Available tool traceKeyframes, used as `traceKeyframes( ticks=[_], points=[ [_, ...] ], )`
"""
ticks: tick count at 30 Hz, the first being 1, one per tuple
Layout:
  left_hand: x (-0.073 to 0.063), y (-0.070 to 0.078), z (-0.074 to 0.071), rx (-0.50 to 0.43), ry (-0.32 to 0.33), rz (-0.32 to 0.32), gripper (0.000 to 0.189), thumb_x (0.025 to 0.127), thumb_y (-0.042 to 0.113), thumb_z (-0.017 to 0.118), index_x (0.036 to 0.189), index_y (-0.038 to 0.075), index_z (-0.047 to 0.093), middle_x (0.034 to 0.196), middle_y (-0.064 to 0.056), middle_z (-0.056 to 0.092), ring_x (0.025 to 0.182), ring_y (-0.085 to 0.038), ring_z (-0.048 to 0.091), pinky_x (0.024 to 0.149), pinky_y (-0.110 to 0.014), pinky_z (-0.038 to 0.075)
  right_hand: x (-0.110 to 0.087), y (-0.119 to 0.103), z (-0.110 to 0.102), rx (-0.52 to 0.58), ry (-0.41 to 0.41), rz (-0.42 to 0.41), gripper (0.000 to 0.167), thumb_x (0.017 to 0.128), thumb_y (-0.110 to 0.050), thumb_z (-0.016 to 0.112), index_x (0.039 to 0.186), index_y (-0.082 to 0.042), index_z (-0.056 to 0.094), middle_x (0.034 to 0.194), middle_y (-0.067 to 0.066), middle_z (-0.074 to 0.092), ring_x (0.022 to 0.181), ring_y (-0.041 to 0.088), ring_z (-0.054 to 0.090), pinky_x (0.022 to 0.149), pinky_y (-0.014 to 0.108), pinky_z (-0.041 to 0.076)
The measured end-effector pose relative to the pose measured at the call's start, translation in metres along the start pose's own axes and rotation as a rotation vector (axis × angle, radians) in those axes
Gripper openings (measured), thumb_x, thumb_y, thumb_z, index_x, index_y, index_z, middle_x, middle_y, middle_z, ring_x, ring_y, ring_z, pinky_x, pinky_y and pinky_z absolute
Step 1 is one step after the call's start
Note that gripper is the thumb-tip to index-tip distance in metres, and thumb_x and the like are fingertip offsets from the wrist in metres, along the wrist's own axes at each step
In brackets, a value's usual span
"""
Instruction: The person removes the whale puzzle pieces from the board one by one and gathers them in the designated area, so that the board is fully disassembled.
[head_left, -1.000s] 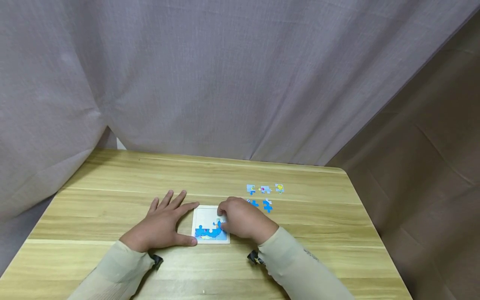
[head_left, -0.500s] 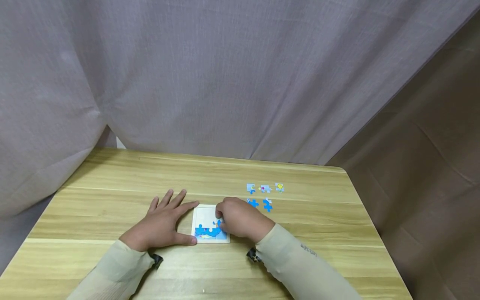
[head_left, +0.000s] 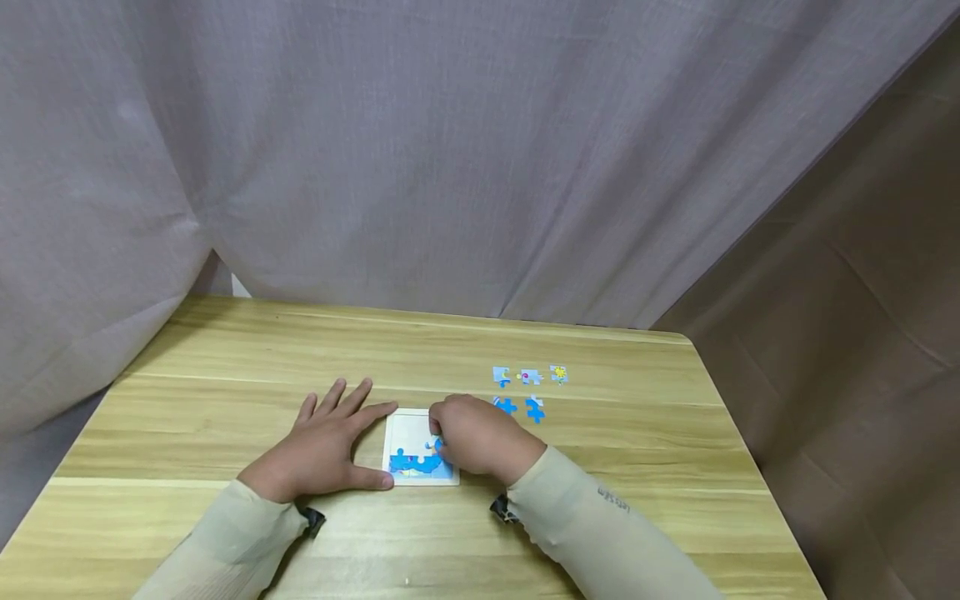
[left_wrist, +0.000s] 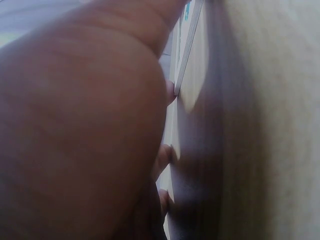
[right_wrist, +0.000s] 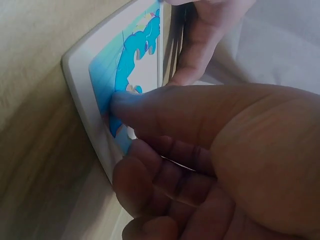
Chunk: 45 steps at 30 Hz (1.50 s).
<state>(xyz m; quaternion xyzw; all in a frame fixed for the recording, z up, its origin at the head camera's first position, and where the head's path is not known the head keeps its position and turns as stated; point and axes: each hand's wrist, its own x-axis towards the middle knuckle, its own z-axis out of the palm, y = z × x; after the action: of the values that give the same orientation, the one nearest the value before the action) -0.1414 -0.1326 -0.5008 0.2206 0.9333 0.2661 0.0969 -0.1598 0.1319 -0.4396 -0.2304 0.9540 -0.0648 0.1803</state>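
Observation:
A square white-framed puzzle board [head_left: 402,423] lies on the table, its lower rows filled with blue pieces of a picture. My left hand [head_left: 318,454] is spread flat at its left side, thumb at the lower left corner and index fingertip at the upper left. At the board's right side, my right hand [head_left: 480,437] has its fingers curled and pinches a jigsaw piece [right_wrist: 117,129] between thumb and fingers. That piece is blue and partly hidden by the thumb; it sits at the right edge of the puzzle, among the joined pieces.
Beyond my right hand, several loose jigsaw pieces lie in two rows: a sun piece [head_left: 558,374], a pale piece with a pink swirl [head_left: 531,377] and blue ones such as this cross-shaped piece [head_left: 536,410]. A grey curtain [head_left: 420,167] hangs behind the wooden table [head_left: 247,358].
My right hand has shifted slightly left over the board's right side, still pinching the piece there. My left hand and the loose pieces stay where they were.

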Motion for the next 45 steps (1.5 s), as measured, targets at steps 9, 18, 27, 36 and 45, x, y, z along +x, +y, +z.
traceKeyframes(
  ticks=[9,18,27,36,45],
  points=[
    [0.001,0.000,0.001,0.006,-0.001,-0.003,0.108,0.080,0.081,0.087,0.171,0.036,0.050,0.187,-0.018,0.024,0.172,-0.058,0.011,0.127,-0.088,0.009,-0.002,0.004,0.005,0.009,0.055,-0.020,0.017,0.100,-0.015,0.085,0.100,-0.020,0.069,0.095,-0.008,0.062,0.089,0.013,0.058,0.081,0.030,0.054],
    [0.001,-0.001,0.002,0.004,-0.009,-0.006,0.108,0.081,0.082,0.086,0.171,0.036,0.049,0.188,-0.017,0.023,0.173,-0.057,0.009,0.128,-0.088,0.008,-0.008,0.015,0.011,0.111,0.101,-0.103,0.023,0.100,-0.012,0.085,0.103,-0.023,0.065,0.086,-0.008,0.063,0.080,0.012,0.056,0.071,0.027,0.048],
    [0.001,-0.001,0.002,-0.002,-0.008,-0.009,0.108,0.081,0.079,0.088,0.171,0.035,0.050,0.188,-0.018,0.023,0.173,-0.058,0.009,0.128,-0.088,0.008,-0.015,0.020,0.020,0.130,0.142,-0.204,0.020,0.105,-0.009,0.077,0.103,-0.021,0.061,0.082,-0.010,0.057,0.078,0.010,0.054,0.069,0.025,0.045],
    [0.000,0.002,0.002,0.005,-0.001,0.001,0.107,0.081,0.080,0.088,0.170,0.034,0.051,0.187,-0.019,0.025,0.172,-0.059,0.012,0.127,-0.088,0.010,-0.020,0.016,0.028,-0.030,0.211,-0.286,0.018,0.110,-0.010,0.068,0.098,-0.020,0.058,0.084,-0.011,0.053,0.078,0.008,0.051,0.068,0.021,0.043],
    [-0.001,0.002,0.000,0.016,0.012,0.009,0.108,0.080,0.080,0.088,0.170,0.033,0.052,0.186,-0.020,0.028,0.171,-0.061,0.015,0.126,-0.090,0.013,-0.021,0.015,0.034,-0.097,0.267,-0.289,0.020,0.114,-0.020,0.066,0.096,-0.022,0.057,0.085,-0.011,0.054,0.071,0.007,0.051,0.063,0.020,0.043]
  ],
)
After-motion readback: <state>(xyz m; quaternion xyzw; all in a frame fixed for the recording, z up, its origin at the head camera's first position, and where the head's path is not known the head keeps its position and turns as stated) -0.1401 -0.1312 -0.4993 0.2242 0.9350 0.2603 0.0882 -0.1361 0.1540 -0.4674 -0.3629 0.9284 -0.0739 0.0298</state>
